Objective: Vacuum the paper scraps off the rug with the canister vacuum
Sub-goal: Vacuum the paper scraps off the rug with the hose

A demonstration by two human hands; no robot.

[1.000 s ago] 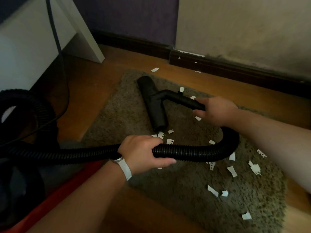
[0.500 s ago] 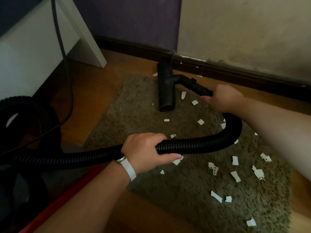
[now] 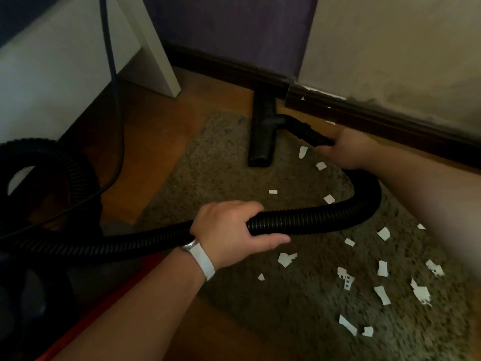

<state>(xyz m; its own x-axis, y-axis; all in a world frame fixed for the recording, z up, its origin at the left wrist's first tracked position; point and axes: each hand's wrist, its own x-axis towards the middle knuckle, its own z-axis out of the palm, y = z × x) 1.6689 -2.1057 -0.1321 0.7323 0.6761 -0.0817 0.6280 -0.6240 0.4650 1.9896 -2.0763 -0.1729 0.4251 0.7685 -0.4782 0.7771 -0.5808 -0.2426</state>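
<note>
Scattered paper scraps (image 3: 382, 294) are spread over the shaggy rug (image 3: 221, 175). The ribbed hose (image 3: 312, 220) is gripped by the left hand (image 3: 231, 233), fingers curled round it. The nozzle (image 3: 263, 134), at the rug's far edge, is held by its tube in the right hand (image 3: 348, 149).

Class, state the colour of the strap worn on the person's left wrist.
White: the smooth wrist strap shows best in the head view, the only one.
</note>
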